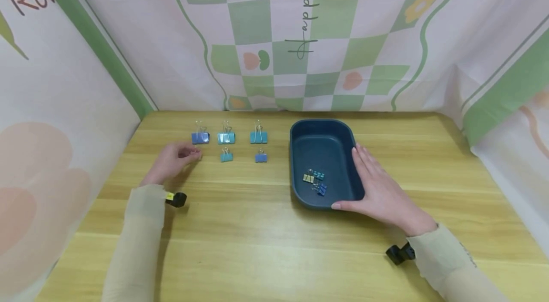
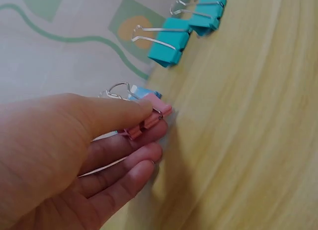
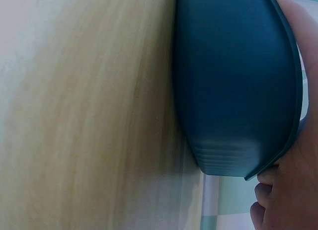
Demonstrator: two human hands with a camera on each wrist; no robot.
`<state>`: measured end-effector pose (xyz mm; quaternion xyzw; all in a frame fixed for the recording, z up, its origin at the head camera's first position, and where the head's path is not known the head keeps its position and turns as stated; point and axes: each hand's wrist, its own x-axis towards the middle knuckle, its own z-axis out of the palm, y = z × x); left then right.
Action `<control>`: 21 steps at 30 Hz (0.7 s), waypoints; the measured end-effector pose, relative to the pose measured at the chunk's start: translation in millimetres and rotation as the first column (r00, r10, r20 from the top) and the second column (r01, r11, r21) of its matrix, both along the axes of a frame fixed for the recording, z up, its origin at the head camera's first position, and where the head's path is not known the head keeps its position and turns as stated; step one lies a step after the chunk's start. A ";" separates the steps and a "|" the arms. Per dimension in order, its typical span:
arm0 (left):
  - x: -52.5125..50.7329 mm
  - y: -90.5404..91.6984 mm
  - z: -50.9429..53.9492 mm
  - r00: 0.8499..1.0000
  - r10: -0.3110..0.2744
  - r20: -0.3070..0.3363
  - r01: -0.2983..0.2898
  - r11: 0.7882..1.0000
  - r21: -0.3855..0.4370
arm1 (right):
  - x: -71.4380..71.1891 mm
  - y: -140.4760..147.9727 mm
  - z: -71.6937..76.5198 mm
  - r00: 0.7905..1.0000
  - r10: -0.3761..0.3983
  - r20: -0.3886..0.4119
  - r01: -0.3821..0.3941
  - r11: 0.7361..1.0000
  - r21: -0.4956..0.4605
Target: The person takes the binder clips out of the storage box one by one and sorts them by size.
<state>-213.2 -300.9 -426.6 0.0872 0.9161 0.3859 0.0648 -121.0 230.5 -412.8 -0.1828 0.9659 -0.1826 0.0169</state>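
Between thumb and fingers, my left hand (image 1: 170,161) pinches a small pink binder clip (image 2: 158,105), held close to the table at the left end of the clip rows. Just behind it stands a large blue-violet binder clip (image 1: 200,138), partly hidden by the hand in the left wrist view. My right hand (image 1: 383,192) grips the near right corner of a dark blue tray (image 1: 296,192), thumb on the near rim and fingers over the right rim. Inside the tray lie a gold binder clip (image 1: 308,178), a teal one (image 1: 319,175) and a blue one (image 1: 320,189).
Two large teal binder clips, one in the middle (image 1: 226,138) and one at right (image 1: 259,137), continue the back row. In front are a small teal clip (image 1: 226,156) and a small blue clip (image 1: 260,157). A patterned curtain (image 1: 291,87) borders the wooden table (image 1: 240,245).
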 end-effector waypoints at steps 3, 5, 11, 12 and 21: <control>-1.3 -2.1 -3.7 1.000 0.006 -0.001 -0.006 1.000 -0.002 | 0.0 0.0 0.0 1.000 -0.001 0.001 0.001 1.000 0.001; -2.5 -3.1 -5.1 1.000 0.007 -0.004 -0.007 1.000 0.000 | -0.1 -0.1 0.0 1.000 -0.002 0.001 0.002 1.000 0.002; -6.1 -5.4 -7.6 1.000 0.006 -0.003 -0.006 1.000 -0.014 | 0.2 -0.7 0.0 1.000 -0.001 -0.004 0.001 1.000 0.008; -6.7 -5.9 -8.0 1.000 0.005 -0.001 -0.005 1.000 -0.018 | 0.3 -0.8 -0.1 1.000 -0.001 -0.005 0.001 1.000 0.009; -12.3 -8.6 -12.3 1.000 -0.010 -0.009 0.009 0.998 -0.056 | 0.1 0.4 -2.2 1.000 -0.003 -0.013 0.003 1.000 0.003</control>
